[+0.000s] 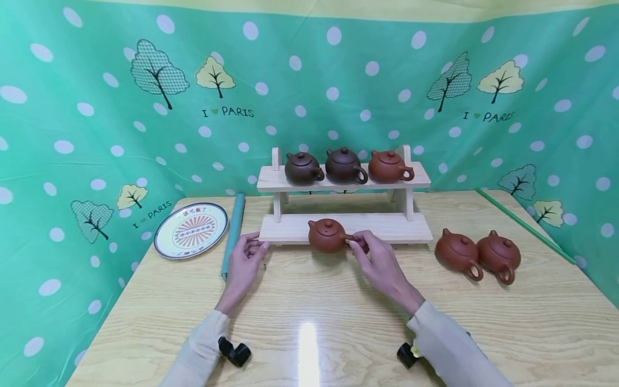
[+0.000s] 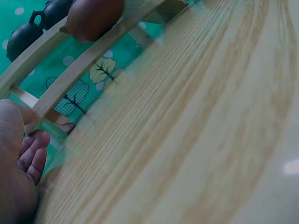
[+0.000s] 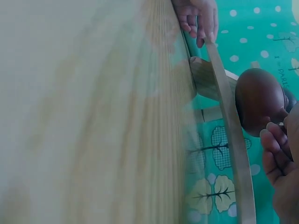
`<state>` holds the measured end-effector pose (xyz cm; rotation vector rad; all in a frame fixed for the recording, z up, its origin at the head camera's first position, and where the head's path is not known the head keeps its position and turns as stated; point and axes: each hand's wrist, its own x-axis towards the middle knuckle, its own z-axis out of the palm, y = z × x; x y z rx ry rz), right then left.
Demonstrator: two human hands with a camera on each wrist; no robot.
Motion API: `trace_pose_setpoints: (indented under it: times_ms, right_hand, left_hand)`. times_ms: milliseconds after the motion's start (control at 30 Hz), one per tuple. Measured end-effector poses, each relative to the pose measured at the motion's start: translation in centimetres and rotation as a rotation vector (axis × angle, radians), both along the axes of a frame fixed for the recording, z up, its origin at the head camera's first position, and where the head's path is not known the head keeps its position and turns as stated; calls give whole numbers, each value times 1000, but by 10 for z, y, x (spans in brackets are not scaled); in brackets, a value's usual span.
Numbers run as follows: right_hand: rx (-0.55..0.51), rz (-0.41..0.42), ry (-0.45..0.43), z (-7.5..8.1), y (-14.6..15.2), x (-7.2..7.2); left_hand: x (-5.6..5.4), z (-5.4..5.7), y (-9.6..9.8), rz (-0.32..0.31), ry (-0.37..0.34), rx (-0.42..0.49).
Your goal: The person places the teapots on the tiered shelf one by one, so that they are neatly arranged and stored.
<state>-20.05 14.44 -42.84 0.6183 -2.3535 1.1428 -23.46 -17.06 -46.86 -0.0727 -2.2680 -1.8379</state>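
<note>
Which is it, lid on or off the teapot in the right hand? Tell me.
On: in the head view, the lid with its round knob sits on top of the teapot.

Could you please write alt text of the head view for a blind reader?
A right hand holds a reddish teapot by its handle at the lower tier of a wooden shelf, whose left end the left hand holds. Three teapots stand on the upper tier, two reddish teapots on the table at right.

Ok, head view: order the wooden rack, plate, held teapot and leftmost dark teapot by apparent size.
1. Wooden rack
2. Plate
3. Held teapot and leftmost dark teapot: too close in apparent size to rank
</note>
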Motion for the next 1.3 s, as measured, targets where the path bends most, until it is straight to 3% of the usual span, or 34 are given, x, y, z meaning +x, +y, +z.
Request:
trace_pose_setpoints:
  times_ms: [467,767,1300]
  right_hand:
    - [-53,6,-74,0,-21,-14]
    - [-73,12,-53,-2,-33,-21]
    - [-157,24,-104,-1,-49,-25]
  left_hand:
    - [0,0,0,-1,-13,-6]
    - [2,2,0,-15,-24,5]
    - [1,1,0,-4,-22,-3]
